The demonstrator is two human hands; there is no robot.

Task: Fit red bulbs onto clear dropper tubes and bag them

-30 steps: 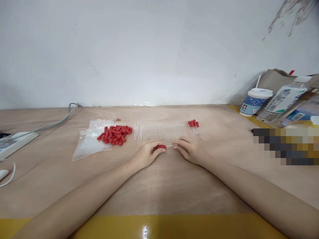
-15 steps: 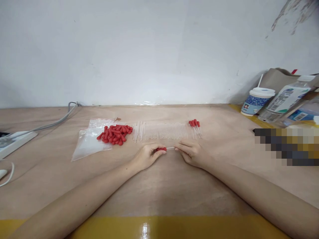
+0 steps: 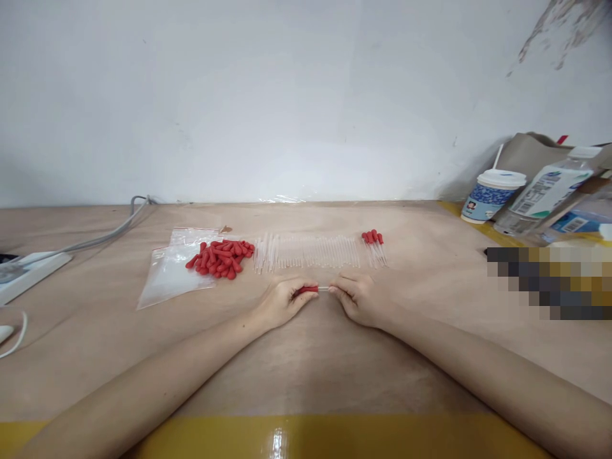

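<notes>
A: How are you gripping things right now?

B: Your left hand is pinching a red bulb, and your right hand is pinching a clear tube; each grip is closed on its own piece. Both pieces are lying in line between your hands.

A: So you're probably seating one in the other. What should you be minding?

B: You should be pushing straight along the tube, holding it near the bulb's mouth and twisting lightly. It looks thin, so bending it would be risking a snap.

A: And what are you covering up?

B: Your left fingers are hiding most of the bulb, your right ones the tube's far end. How deep the tube is sitting, I can't fairly say from here.

A: Farther out?

B: The row of clear tubes is blurring together beyond your hands, too faint for counting. The loose red bulbs are overlapping on the left, partly covering the plastic bags. Rightward on the desk, a pixelated patch is masking whatever's there.
</notes>
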